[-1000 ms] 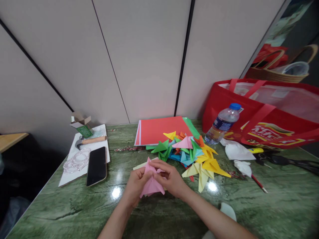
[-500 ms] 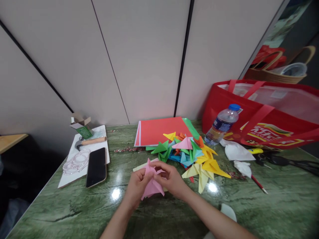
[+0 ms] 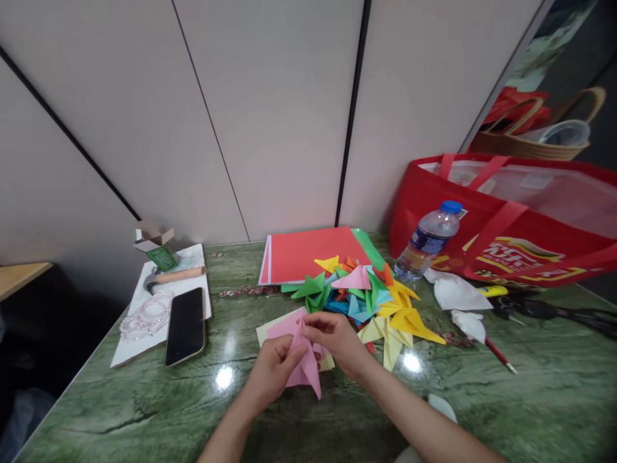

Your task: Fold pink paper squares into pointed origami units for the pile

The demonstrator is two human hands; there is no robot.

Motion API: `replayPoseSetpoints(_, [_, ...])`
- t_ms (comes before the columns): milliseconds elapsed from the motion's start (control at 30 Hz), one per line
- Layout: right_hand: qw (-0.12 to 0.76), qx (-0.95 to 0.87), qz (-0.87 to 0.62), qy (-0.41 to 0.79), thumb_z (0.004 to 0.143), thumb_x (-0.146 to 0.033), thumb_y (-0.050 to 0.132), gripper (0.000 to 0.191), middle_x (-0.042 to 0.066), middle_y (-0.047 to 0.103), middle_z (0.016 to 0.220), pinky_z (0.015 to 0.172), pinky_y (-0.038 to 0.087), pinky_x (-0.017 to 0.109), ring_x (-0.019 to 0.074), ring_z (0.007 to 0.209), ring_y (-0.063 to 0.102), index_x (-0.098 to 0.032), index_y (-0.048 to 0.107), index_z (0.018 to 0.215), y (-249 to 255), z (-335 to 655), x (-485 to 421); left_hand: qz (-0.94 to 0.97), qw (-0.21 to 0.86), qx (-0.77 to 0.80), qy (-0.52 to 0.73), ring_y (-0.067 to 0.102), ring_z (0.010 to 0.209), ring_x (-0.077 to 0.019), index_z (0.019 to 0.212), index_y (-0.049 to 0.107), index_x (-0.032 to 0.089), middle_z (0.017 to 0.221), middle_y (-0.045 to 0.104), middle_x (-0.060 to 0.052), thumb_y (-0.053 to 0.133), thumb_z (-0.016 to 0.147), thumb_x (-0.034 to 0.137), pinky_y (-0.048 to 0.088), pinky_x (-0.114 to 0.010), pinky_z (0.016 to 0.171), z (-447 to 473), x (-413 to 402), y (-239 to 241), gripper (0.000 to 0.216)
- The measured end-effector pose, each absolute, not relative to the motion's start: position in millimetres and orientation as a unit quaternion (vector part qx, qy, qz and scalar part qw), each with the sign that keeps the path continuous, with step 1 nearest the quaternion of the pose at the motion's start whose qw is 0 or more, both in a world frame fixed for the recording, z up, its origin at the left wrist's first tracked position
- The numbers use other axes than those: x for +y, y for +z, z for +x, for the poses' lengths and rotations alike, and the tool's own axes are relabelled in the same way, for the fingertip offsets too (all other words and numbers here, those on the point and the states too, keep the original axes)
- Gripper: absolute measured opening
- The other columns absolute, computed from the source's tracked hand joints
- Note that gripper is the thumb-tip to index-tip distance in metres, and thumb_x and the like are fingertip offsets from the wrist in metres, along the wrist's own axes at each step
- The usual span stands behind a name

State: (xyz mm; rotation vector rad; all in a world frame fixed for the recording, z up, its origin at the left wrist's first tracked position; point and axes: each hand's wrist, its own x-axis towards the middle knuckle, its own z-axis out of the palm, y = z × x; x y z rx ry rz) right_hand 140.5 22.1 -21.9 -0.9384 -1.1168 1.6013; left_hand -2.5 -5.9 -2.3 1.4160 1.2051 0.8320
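Observation:
A pink paper piece [image 3: 303, 366], partly folded, is held over the green marble table [image 3: 144, 411] by both hands. My left hand [image 3: 272, 373] pinches its lower left side with curled fingers. My right hand [image 3: 337, 341] grips its upper right part with thumb and fingers closed. A pale yellow sheet [image 3: 270, 328] lies flat under the pink piece. Just behind it sits a pile of folded paper shapes [image 3: 376, 299] in yellow, green, blue, orange and pink.
A stack of red and green sheets [image 3: 308, 254] lies by the wall. At left a phone [image 3: 186, 326], bead bracelets [image 3: 144, 316], a hammer [image 3: 171, 278] and a small box [image 3: 157, 247] rest on white paper. A water bottle [image 3: 427, 241], red bag [image 3: 511, 218] and tissues [image 3: 457, 296] are at right.
The pink piece has been turned and lowered; its point now hangs downward to the right. Both hands shifted slightly right with it.

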Motion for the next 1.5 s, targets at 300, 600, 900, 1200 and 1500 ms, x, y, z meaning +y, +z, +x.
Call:
replayPoseSetpoints(300, [0.485,-0.457,-0.392,0.635,0.060,-0.031,0.072,0.018,-0.004,0.057,0.056,0.054,0.040,0.022,0.0084,0.054,0.048,-0.015,0.064,0.064,-17,141,22,0.613,0.517,0.501,0.326,0.026,0.046,-0.0083,0.046,0.045,0.016,0.046,0.035,0.005,0.057,0.070,0.047,0.019,-0.021,0.044,-3,-6,-3,0.041])
replayPoseSetpoints(600, [0.453,-0.353,-0.417,0.705,0.051,-0.040,0.075,0.033,-0.005,0.051,0.045,0.041,0.033,0.020,0.0067,0.041,0.043,-0.014,0.056,0.052,-19,139,21,0.641,0.506,0.502,0.285,0.020,0.047,-0.0072,0.047,0.028,0.019,0.049,0.022,0.007,0.053,0.072,0.047,0.014,-0.021,0.043,-2,-6,-5,0.045])
replayPoseSetpoints(900, [0.434,-0.433,-0.399,0.682,0.050,-0.036,0.077,0.031,-0.003,0.058,0.059,0.053,0.041,0.021,0.0074,0.052,0.049,-0.014,0.063,0.067,-22,146,27,0.542,0.583,0.503,0.338,0.045,0.048,-0.0111,0.056,0.057,0.012,0.051,0.054,0.000,0.059,0.068,0.050,0.030,-0.019,0.046,-1,-7,-10,0.039])
replayPoseSetpoints(1200, [0.428,-0.422,-0.416,0.683,0.045,-0.035,0.080,0.033,-0.004,0.056,0.055,0.050,0.037,0.021,0.0069,0.048,0.046,-0.013,0.061,0.061,-22,143,25,0.524,0.595,0.509,0.334,0.044,0.047,-0.0110,0.057,0.059,0.012,0.048,0.050,0.002,0.061,0.066,0.049,0.029,-0.020,0.045,-3,-6,-11,0.039])
replayPoseSetpoints(1500, [0.446,-0.424,-0.422,0.666,0.050,-0.035,0.076,0.029,-0.004,0.055,0.055,0.048,0.036,0.021,0.0068,0.048,0.045,-0.013,0.063,0.063,-19,139,21,0.541,0.565,0.524,0.337,0.029,0.046,-0.0071,0.052,0.050,0.013,0.049,0.038,0.004,0.058,0.067,0.052,0.019,-0.019,0.043,-3,-6,-12,0.043])
